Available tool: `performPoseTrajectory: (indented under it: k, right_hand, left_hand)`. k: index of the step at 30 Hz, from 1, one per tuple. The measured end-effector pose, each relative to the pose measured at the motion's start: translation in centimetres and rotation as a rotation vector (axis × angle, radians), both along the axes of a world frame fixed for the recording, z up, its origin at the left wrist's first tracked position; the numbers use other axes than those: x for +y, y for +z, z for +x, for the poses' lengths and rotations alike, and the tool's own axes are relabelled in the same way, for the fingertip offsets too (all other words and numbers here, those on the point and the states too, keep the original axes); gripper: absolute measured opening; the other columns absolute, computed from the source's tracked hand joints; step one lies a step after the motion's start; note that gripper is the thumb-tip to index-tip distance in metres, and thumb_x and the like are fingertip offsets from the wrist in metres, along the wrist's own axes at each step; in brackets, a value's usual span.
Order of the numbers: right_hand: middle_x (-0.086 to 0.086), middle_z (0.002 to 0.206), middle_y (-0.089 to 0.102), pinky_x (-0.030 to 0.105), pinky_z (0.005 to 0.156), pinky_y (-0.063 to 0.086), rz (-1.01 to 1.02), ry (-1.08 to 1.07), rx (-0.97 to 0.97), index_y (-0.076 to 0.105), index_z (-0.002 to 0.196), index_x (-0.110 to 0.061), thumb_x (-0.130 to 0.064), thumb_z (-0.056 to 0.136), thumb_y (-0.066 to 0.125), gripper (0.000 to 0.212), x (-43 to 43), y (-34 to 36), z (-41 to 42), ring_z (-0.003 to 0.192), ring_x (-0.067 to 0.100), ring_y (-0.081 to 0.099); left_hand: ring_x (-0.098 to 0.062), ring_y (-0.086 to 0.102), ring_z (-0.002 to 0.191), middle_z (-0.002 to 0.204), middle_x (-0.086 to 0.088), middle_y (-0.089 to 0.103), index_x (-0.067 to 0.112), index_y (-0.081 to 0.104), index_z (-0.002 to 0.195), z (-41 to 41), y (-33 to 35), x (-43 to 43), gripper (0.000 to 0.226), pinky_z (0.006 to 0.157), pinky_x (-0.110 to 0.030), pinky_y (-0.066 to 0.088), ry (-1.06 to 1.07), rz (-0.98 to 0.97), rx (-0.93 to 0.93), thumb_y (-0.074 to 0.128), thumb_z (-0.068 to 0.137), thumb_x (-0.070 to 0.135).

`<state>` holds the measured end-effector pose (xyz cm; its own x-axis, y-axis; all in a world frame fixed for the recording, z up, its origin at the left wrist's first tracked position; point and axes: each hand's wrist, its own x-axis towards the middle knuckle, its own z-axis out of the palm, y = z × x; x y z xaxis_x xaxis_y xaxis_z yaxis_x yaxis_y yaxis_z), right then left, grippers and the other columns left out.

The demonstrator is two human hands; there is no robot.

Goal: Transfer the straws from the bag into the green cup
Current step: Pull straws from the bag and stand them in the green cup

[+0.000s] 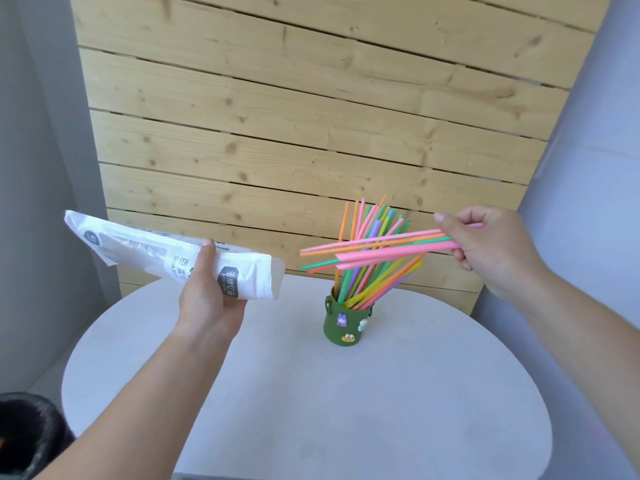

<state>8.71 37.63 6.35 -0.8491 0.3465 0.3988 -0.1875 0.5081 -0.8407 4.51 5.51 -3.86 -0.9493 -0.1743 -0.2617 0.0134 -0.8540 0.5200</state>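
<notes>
Above a round white counter (311, 393), the left hand (207, 292) grips a white plastic bag (145, 252) while the right hand (485, 247) clasps a bundle of coloured plastic straws (374, 249) over the straw-filled green cup (344, 322).

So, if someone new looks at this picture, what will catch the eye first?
First the bright straws fanning out of the green cup on the round white table. Next, a loose bundle held nearly level above the cup in the grip of the right hand, and the white bag held by the left hand, open end toward the cup.
</notes>
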Motion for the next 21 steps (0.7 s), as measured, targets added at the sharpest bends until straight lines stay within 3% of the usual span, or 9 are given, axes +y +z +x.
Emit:
performPoseTrajectory:
  k: [6,10,13,16,21]
  right_hand:
    - [-0.009,0.04,0.05,0.028,0.046,0.045,0.116,-0.033,0.021,0.069,0.064,-0.023,-0.036,0.086,0.078,0.027,1.9,1.7,-0.1,0.037,0.011,0.046]
    - [-0.001,0.05,0.052,0.03,0.051,0.042,0.18,-0.024,0.016,0.07,0.07,-0.016,-0.034,0.086,0.079,0.026,2.5,3.2,0.0,0.037,0.011,0.045]
    - [0.004,0.055,0.055,0.023,0.044,0.044,0.233,0.0,0.002,0.07,0.078,-0.007,-0.032,0.087,0.078,0.028,2.8,4.7,0.0,0.035,0.006,0.046]
    - [-0.005,0.045,0.055,0.017,0.035,0.042,0.256,0.031,0.01,0.069,0.077,-0.007,-0.029,0.087,0.078,0.027,3.2,6.7,-0.1,0.033,0.004,0.045]
    - [-0.006,0.043,0.055,0.016,0.035,0.039,0.289,0.132,-0.035,0.071,0.074,-0.009,-0.03,0.083,0.08,0.025,4.3,9.4,0.1,0.036,0.008,0.045]
  left_hand:
    - [-0.019,0.073,0.115,0.133,-0.001,0.072,0.018,0.062,0.135,0.1,0.0,0.4,0.046,0.099,-0.044,0.058,-0.016,0.002,-0.009,0.075,0.095,0.037]
    - [-0.018,0.073,0.116,0.123,-0.001,0.074,0.018,0.062,0.136,0.2,0.0,0.7,0.045,0.094,-0.042,0.061,-0.025,0.0,0.002,0.073,0.096,0.036]
    - [-0.018,0.073,0.115,0.12,0.0,0.074,0.018,0.062,0.136,0.2,-0.1,0.8,0.044,0.093,-0.042,0.061,-0.029,-0.009,0.015,0.073,0.096,0.035]
    - [-0.017,0.074,0.114,0.116,0.001,0.074,0.019,0.062,0.135,0.3,-0.1,1.0,0.044,0.091,-0.041,0.062,-0.038,-0.016,0.024,0.073,0.096,0.035]
    - [-0.018,0.072,0.117,0.115,0.0,0.074,0.017,0.063,0.135,0.3,-0.2,1.0,0.044,0.094,-0.041,0.061,-0.045,-0.036,0.035,0.071,0.097,0.037]
